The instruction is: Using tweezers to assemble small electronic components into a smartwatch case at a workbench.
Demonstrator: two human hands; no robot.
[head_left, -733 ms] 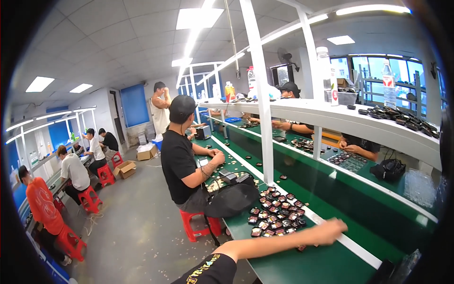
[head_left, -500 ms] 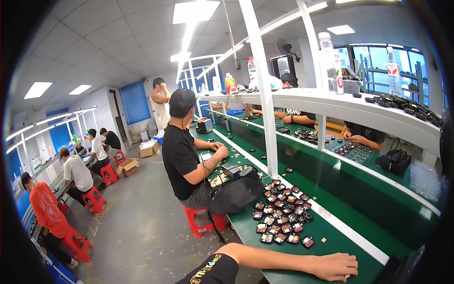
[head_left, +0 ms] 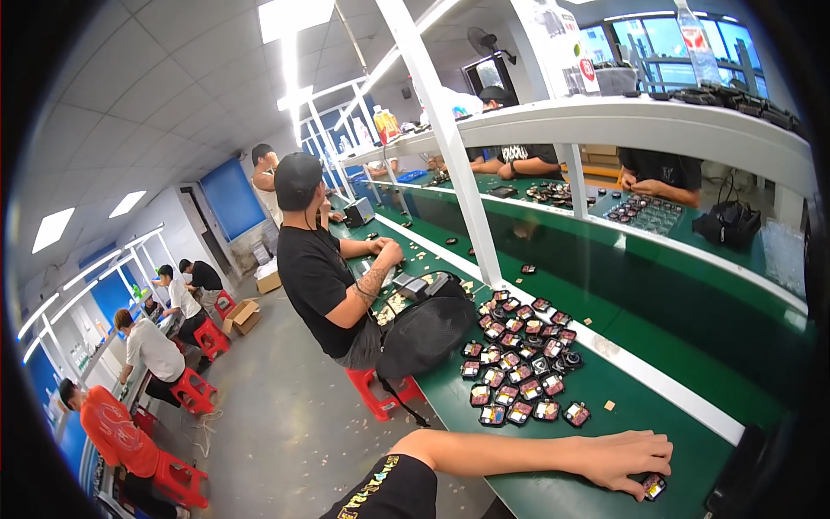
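My left arm reaches across the green workbench (head_left: 536,495) from the lower edge. At the bench's near right part, my left hand (head_left: 624,458) is palm down with bent fingers, closed at the edge of a small square black electronic module (head_left: 655,487). The thumb touches this module; my fingers partly cover it. Left of and beyond the hand lies a loose pile of similar black modules (head_left: 519,372) with pinkish and yellow-white faces. A small tan square piece (head_left: 609,406) lies between pile and hand. My right hand is out of view.
A co-worker in black (head_left: 316,277) sits at the left, beside a black bag (head_left: 428,337) on the bench edge. A white post (head_left: 441,147) and shelf (head_left: 640,121) rise over the bench. A dark object (head_left: 745,471) stands at the right. Red stools (head_left: 192,391) line the aisle.
My view has shifted and tilted. A black module now shows at my left thumb, where a small pale piece showed before. The pile looks unchanged.
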